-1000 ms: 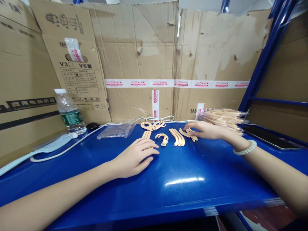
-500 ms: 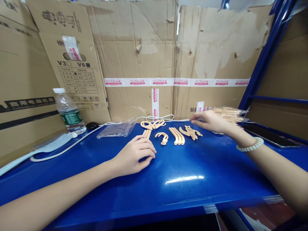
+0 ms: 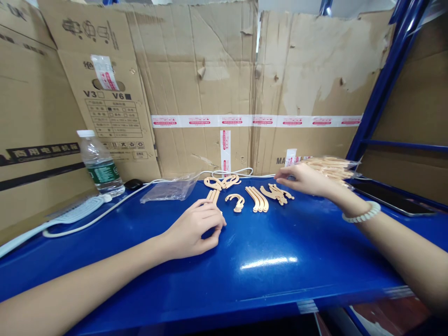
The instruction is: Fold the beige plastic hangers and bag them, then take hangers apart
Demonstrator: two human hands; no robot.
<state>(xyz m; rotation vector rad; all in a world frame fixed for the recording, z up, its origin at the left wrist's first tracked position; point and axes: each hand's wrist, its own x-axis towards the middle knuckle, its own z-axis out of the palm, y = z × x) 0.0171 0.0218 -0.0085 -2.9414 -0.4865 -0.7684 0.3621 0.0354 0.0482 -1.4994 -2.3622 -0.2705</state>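
My left hand [image 3: 198, 228] rests on the blue table with its fingers bent and thumb tucked close. It covers the lower ends of several straight beige plastic hanger arms [image 3: 213, 196]; whatever is between its fingertips is hidden. My right hand [image 3: 303, 179] hovers at the right, fingers loosely curled apart from the thumb, with nothing visible in it. Below and left of it lies a small heap of beige hook pieces [image 3: 278, 193]. Between the hands are several curved hanger arms [image 3: 257, 199] side by side and a beige hook [image 3: 236, 201]. Two looped beige pieces [image 3: 221, 182] lie behind the left hand.
A clear bag of beige parts [image 3: 332, 168] sits behind my right hand, near a dark phone [image 3: 392, 198]. On the left are a water bottle [image 3: 101, 165], a pale brush [image 3: 80, 209], a white cable [image 3: 105, 213] and a flat plastic bag [image 3: 168, 189]. Cardboard [image 3: 199, 88] walls the back.
My left hand's fingers have drawn in a little toward the thumb. The right hand is almost still, and the parts on the table lie as before.
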